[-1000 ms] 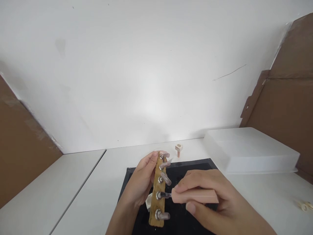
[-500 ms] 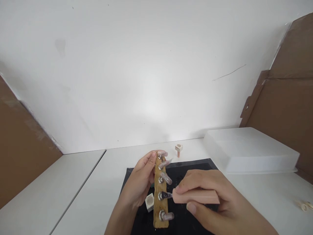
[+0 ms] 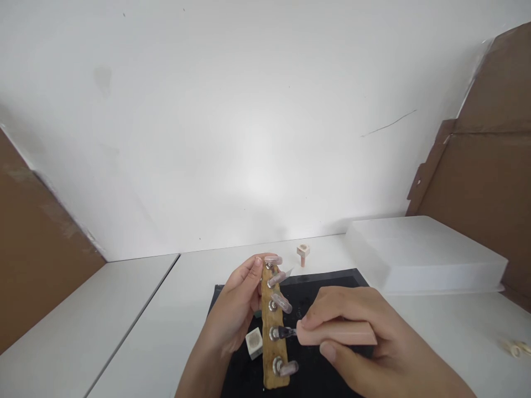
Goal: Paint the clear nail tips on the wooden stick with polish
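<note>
My left hand [image 3: 238, 301] is closed around the far end of a narrow wooden strip [image 3: 272, 354], holding it tilted above a black mat. Round metal holders run along the strip, most bearing a clear, pinkish false nail tip [image 3: 289, 368]. The fourth one down carries a dark false nail tip [image 3: 285, 332]. In my right hand [image 3: 360, 326] a pink-handled nail polish brush [image 3: 338, 334] is pinched between thumb and fingers, its end at the dark tip. Below my left hand lies a pale square bottle-like block [image 3: 254, 343].
Under the hands is the black mat [image 3: 332, 281] on a white table [image 3: 141, 276]. Another pale block with a pink stem [image 3: 303, 252] stands behind it. A white translucent bin [image 3: 423, 249] sits at right, near small beige pieces [image 3: 516, 348]. Cardboard panels [image 3: 485, 171] flank both sides.
The lower end of the wooden strip has shifted slightly right. My right hand and the brush have moved a little to the right with it.
</note>
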`<state>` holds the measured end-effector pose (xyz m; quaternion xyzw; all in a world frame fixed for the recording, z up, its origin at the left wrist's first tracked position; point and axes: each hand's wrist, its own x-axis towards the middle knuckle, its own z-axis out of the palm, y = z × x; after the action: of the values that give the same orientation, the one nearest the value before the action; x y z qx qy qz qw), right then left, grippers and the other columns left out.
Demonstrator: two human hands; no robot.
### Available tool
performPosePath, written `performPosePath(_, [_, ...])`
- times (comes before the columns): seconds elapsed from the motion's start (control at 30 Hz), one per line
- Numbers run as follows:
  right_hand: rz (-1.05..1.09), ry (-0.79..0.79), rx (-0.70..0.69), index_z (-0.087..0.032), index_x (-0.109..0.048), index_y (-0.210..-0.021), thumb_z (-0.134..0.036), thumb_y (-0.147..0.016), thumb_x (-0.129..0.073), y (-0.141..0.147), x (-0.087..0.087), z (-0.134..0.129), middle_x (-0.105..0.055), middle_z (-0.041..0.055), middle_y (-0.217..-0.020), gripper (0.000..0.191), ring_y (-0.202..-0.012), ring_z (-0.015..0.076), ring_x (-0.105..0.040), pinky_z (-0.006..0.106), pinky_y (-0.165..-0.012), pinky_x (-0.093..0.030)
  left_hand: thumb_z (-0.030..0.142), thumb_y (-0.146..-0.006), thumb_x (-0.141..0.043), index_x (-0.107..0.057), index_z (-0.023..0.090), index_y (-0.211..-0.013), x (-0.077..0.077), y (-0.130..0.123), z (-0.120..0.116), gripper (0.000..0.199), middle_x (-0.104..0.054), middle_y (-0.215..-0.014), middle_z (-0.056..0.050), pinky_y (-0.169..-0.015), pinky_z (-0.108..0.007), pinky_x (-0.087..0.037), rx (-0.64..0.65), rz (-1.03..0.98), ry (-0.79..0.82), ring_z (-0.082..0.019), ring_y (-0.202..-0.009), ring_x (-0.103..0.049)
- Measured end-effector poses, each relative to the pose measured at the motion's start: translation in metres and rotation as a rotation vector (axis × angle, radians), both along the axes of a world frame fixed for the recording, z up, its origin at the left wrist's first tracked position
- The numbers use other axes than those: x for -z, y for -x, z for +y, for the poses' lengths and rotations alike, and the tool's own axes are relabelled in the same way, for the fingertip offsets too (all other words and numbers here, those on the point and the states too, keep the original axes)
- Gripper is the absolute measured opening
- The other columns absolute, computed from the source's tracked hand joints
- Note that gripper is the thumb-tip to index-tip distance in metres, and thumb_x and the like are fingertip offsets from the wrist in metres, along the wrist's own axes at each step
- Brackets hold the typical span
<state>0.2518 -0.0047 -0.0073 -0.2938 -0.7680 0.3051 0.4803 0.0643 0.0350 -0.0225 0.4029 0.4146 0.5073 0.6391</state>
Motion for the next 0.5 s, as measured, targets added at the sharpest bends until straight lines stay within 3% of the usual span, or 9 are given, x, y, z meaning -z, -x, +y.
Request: performPosePath(0.5, [-0.044,-0.014,0.011,-0.024,-0.076,-0.081,0.002,-0.067,-0.053,-0.0014,-0.003,0.0009,-0.078,0.0006,-0.072,0.037,-0.059,0.015,-0.071,0.021,-0.053,-0.056,0.05,-0.08,-0.07,-0.068,0.019,-0.099,-0.001,0.0044,-0.0018,0.037,-0.065,-0.073,-0.001,-0.057,-0.026,-0.049,0.001,0.009,-0.031,-0.012,-0.056,-0.059])
